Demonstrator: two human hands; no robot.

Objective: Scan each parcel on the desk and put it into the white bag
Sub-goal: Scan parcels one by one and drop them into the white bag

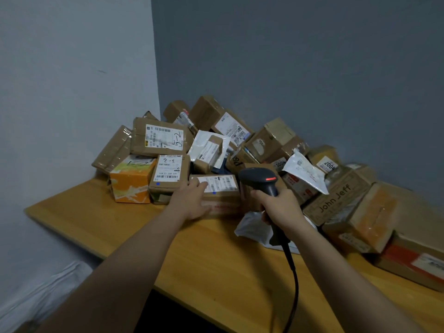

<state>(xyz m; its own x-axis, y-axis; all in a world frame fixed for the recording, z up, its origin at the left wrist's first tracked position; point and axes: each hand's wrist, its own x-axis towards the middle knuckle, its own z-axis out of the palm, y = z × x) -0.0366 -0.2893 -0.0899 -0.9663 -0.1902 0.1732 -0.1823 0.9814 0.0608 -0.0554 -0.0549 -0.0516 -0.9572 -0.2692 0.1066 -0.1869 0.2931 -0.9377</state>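
A heap of cardboard parcels fills the back of the wooden desk (101, 219). At its front lies a small brown parcel (223, 191) with a white label on top. My left hand (192, 200) grips this parcel at its left end, thumb on the front face and fingers on the label. My right hand (278, 205) holds the handle of a black barcode scanner (259, 180), whose red light glows and whose head points at that parcel. Its cable (293, 280) runs down over the desk's front edge. The white bag (36, 299) lies on the floor at lower left.
An orange box (131, 183) and a parcel marked "3-3" (168, 174) stand left of the held parcel. A "John Jeff" box (336, 198) and a white plastic mailer (254, 227) lie to the right. Grey walls meet in a corner behind the heap.
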